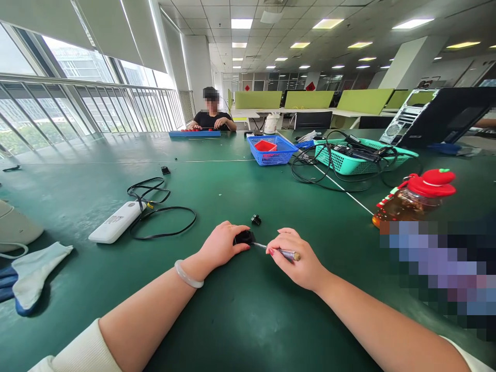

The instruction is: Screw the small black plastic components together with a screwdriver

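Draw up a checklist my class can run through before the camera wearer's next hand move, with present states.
1. Left hand around the black part: ok.
2. Right hand holding the slim tool by its handle: ok.
3. Tool's tip seated in the part: cannot tell; too small.
4. Small black piece in view: ok, just beyond the part.
5. Black cable clear of left hand: ok, apart.
6. Glove worn: not ok; it lies at left.

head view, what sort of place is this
Probably an open-plan office: green partitions run across the back, light panels are set in the ceiling, and a basket of cables sits on the table.
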### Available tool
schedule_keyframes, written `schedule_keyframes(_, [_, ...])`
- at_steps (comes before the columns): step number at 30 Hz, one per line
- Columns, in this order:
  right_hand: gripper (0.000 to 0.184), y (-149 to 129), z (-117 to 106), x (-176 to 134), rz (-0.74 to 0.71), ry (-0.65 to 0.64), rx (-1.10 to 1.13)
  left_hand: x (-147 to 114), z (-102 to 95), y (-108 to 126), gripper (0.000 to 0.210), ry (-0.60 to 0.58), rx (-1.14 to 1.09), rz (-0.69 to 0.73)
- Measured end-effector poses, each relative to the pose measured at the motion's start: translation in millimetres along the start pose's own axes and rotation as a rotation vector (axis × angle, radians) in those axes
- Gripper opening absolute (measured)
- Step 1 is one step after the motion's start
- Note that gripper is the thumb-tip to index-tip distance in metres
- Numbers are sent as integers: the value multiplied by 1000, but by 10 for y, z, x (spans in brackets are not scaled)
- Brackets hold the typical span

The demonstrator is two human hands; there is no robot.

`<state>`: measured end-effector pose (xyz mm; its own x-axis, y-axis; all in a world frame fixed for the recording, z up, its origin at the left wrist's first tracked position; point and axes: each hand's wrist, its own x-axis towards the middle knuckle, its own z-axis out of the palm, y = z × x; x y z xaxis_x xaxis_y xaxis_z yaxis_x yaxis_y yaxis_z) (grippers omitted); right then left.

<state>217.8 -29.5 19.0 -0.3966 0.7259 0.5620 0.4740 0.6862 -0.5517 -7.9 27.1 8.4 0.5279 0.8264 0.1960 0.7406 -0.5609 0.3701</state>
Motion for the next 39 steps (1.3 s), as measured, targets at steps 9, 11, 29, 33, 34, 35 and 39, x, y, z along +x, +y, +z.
schedule_keyframes(9, [14,-53,16,-26,-86,-60,-6,-19,-12,32,50,-63,-17,31])
schedule_keyframes(11, [14,-63,11,-34,-121,-27,16,-19,-14,34,51,-66,-19,38])
schedule_keyframes(29, [16,-64,15,-43,-102,38,35,-42,-8,32,47,-48,18,90])
schedule_keyframes(33, [17,-30,11,-43,-12,101,-8,-51,-12,39,45,-24,8,90])
schedule_keyframes(34, [17,-20,19,-42,16,95,-17,-55,-10,36,45,-17,4,94])
schedule_keyframes(35, [17,-12,26,-40,40,85,-24,-58,-6,33,45,-11,1,98])
schedule_keyframes(39, [20,-21,40,-30,70,23,-30,-70,3,25,45,-6,-6,97])
